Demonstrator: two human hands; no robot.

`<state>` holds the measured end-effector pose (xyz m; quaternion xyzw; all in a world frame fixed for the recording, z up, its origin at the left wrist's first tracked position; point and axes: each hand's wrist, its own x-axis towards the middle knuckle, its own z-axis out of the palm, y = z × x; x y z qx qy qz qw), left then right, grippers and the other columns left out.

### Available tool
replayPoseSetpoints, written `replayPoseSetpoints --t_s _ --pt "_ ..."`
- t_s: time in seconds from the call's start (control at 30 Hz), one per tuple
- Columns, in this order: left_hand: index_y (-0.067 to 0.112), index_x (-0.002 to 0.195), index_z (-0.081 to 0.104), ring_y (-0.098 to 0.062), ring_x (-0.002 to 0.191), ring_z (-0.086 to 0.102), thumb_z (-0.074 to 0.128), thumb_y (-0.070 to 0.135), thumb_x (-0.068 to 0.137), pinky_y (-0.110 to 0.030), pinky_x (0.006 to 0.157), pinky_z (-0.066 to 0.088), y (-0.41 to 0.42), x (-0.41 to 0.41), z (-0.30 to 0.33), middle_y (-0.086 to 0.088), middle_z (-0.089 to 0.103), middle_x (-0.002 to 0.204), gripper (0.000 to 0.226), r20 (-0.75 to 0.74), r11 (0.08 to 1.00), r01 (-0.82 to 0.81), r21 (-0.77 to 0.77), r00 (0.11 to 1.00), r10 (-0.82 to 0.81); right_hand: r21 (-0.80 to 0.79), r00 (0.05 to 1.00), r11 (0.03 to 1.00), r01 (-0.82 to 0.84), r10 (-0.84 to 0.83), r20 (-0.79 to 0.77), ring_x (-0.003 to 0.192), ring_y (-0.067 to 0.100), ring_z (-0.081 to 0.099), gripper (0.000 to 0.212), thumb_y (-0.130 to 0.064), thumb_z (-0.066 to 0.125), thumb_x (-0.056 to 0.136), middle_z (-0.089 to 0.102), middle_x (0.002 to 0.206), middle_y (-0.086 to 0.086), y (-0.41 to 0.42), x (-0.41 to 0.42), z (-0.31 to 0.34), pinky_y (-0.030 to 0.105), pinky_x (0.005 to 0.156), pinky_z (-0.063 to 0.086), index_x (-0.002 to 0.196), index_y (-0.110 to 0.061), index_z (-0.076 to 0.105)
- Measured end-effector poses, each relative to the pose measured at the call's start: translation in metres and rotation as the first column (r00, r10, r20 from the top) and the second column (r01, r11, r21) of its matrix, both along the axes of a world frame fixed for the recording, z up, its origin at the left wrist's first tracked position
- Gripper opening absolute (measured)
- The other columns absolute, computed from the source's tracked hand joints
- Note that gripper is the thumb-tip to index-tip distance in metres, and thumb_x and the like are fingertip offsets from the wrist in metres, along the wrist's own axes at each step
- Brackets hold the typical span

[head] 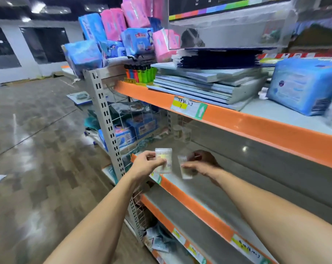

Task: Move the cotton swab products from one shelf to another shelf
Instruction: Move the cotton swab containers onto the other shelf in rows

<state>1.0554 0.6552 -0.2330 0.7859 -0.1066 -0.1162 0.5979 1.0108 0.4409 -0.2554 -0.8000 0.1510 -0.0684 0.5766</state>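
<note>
Currently pinching one cotton swab packet (164,161) in left hand (145,162), another packet (186,168) in right hand (201,164), above middle shelf (237,168). Thin fingertip grips; could slip mid-transfer.

Glossy clear-plastic swab packets (163,160), matt grey metal shelf (209,189), perforated metal upright (104,111), shiny floor (37,149).

A single head-worn camera looks forward and down from above both forearms, facing the orange-edged shelving (256,128) close on the right (wide-angle, so edges bow), with open floor (37,159) stretching away left.
</note>
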Motion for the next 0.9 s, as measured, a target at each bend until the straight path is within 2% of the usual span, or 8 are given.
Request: replayPoseSetpoints --t_s 0.13,0.3,0.33,0.5,0.57,0.67,0.77,0.9 --pt "0.026 0.088 0.06 -0.006 0.081 0.063 0.078 0.016 0.079 -0.015 0.071 0.047 -0.005 0.057 -0.012 0.007 0.068 0.089 0.023 0.029 0.999 0.042 0.034 0.999 -0.043 -0.021 0.997 0.997 0.077 -0.077 0.006 0.052 0.004 0.057 0.025 -0.021 0.089 0.069 0.066 0.064 -0.003 0.0 0.035 -0.01 0.014 0.043 0.04 0.077 -0.012 0.068" --pt "0.016 0.085 0.067 -0.012 0.068 0.059 0.075 0.01 0.078 -0.013 0.053 0.042 -0.009 0.136 -0.027 0.004 0.065 0.075 0.012 0.076 0.99 0.11 0.087 0.99 -0.116 0.014 0.979 0.979 0.204 -0.204 0.009 0.068 0.017 0.068 0.045 -0.034 0.091 0.049 0.075 0.074 0.005 0.001 0.083 -0.026 0.035 0.059 0.054 0.078 -0.006 0.071" --pt "0.018 0.081 0.069 -0.012 0.068 0.06 0.076 0.01 0.078 -0.014 0.054 0.043 -0.01 0.15 -0.032 0.004 0.067 0.074 0.011 0.088 0.988 0.124 0.093 0.987 -0.132 0.018 0.973 0.972 0.232 -0.232 0.013 0.069 0.016 0.068 0.052 -0.039 0.09 0.045 0.076 0.077 0.005 0.002 0.09 -0.028 0.034 0.06 0.054 0.081 -0.006 0.072" --pt "0.015 0.075 0.065 -0.011 0.069 0.061 0.072 0.007 0.084 -0.016 0.06 0.043 -0.026 0.202 -0.045 0.002 0.066 0.073 0.014 0.166 0.951 0.27 0.151 0.942 -0.293 0.033 0.936 0.937 0.349 -0.35 0.031 0.062 0.005 0.061 0.023 -0.013 0.089 0.066 0.068 0.069 -0.008 0.013 0.117 -0.035 0.014 0.046 0.043 0.076 -0.021 0.07" --pt "0.004 0.081 0.068 -0.014 0.071 0.06 0.069 0.003 0.086 -0.021 0.062 0.044 -0.034 0.216 -0.048 -0.005 0.066 0.078 0.005 0.191 0.931 0.316 0.183 0.917 -0.349 0.03 0.92 0.92 0.39 -0.391 0.03 0.066 0.008 0.063 0.029 -0.012 0.089 0.065 0.069 0.074 -0.006 0.015 0.126 -0.039 0.013 0.045 0.043 0.086 -0.021 0.071" --pt "-0.005 0.101 0.066 -0.008 0.072 0.058 0.059 -0.009 0.089 -0.009 0.057 0.046 -0.041 0.229 -0.052 -0.005 0.063 0.085 0.014 0.233 0.908 0.381 0.176 0.88 -0.415 0.021 0.875 0.876 0.482 -0.483 0.022 0.078 0.014 0.068 0.043 -0.015 0.091 0.062 0.072 0.088 -0.002 0.015 0.143 -0.047 0.023 0.056 0.052 0.095 -0.026 0.066" --pt "0.011 0.097 0.064 -0.005 0.077 0.062 0.062 -0.001 0.09 -0.011 0.062 0.05 -0.046 0.246 -0.064 0.005 0.065 0.085 0.014 0.264 0.898 0.391 0.202 0.861 -0.434 -0.035 0.844 0.843 0.537 -0.536 0.023 0.088 0.018 0.068 0.047 -0.022 0.091 0.061 0.072 0.097 -0.003 0.015 0.161 -0.054 0.03 0.069 0.055 0.101 -0.028 0.066" --pt "0.027 0.101 0.059 -0.016 0.098 0.064 0.061 0.004 0.091 -0.033 0.085 0.055 -0.054 0.267 -0.08 0.004 0.066 0.104 0.025 0.254 0.894 0.404 0.191 0.86 -0.443 -0.082 0.813 0.809 0.582 -0.578 0.069 0.088 0.016 0.062 0.053 -0.019 0.089 0.066 0.066 0.097 -0.004 0.019 0.182 -0.061 0.022 0.067 0.043 0.113 -0.019 0.065"
